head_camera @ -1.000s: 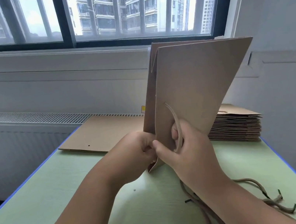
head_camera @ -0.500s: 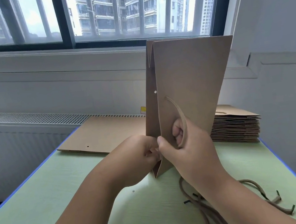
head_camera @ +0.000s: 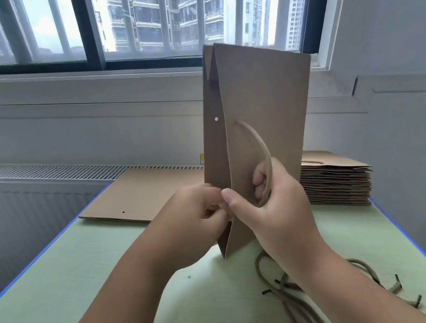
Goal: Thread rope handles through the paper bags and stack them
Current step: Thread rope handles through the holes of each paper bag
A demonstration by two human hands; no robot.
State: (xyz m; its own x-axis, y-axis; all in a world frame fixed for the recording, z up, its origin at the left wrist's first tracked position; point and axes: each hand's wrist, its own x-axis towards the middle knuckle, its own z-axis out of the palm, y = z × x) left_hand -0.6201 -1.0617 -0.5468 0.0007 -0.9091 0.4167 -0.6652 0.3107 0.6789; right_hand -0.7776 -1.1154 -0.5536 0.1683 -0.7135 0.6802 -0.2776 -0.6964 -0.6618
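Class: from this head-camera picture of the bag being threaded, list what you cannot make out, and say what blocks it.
Head view, all:
- What the left hand pinches, rope end or bag edge: hidden by the right hand's thumb.
- Lower end of the rope handle: covered by the right fingers.
- Far side of the paper bag: behind its front panel.
- Loose ropes: cut by the bottom edge.
- Stack of bags: count too fine.

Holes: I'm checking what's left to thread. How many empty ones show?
2: one in the held bag, left panel; one in the flat bag at back left. The stack may hide more.
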